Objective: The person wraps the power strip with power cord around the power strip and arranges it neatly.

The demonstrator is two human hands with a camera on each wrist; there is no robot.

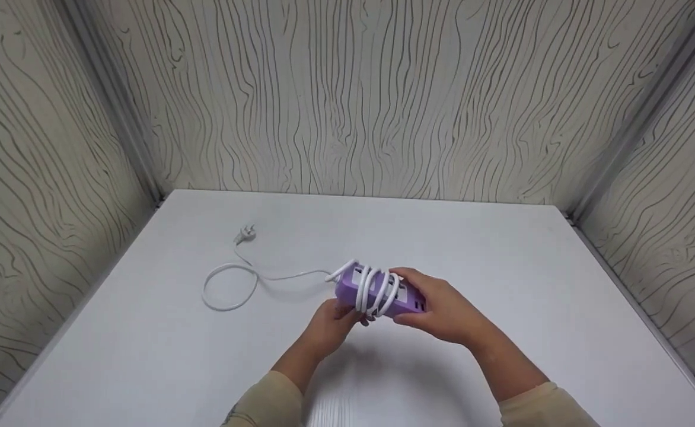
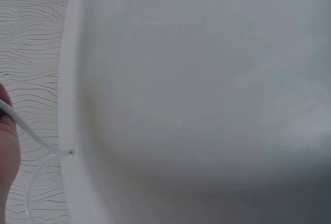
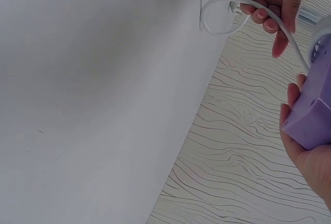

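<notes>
A purple power strip (image 1: 347, 292) with white socket faces is held up over the white table. My right hand (image 1: 447, 308) grips its right end, thumb on the near side and fingers on the far side. Several turns of white power cord (image 1: 362, 290) wrap around its body. My left hand (image 1: 327, 331) is below the strip's left end, its fingertips partly hidden. In the right wrist view, the cord runs across the left hand's curled fingers (image 3: 260, 14). The left wrist view shows only an edge of a hand (image 2: 8, 154) with the cord passing through it.
The cord's free length lies in a loop (image 1: 221, 309) on the white table (image 1: 501, 249), left of the hands. Its plug (image 1: 245, 234) rests toward the back left. Wood-grain patterned panels (image 1: 335, 101) stand behind the table and at both sides.
</notes>
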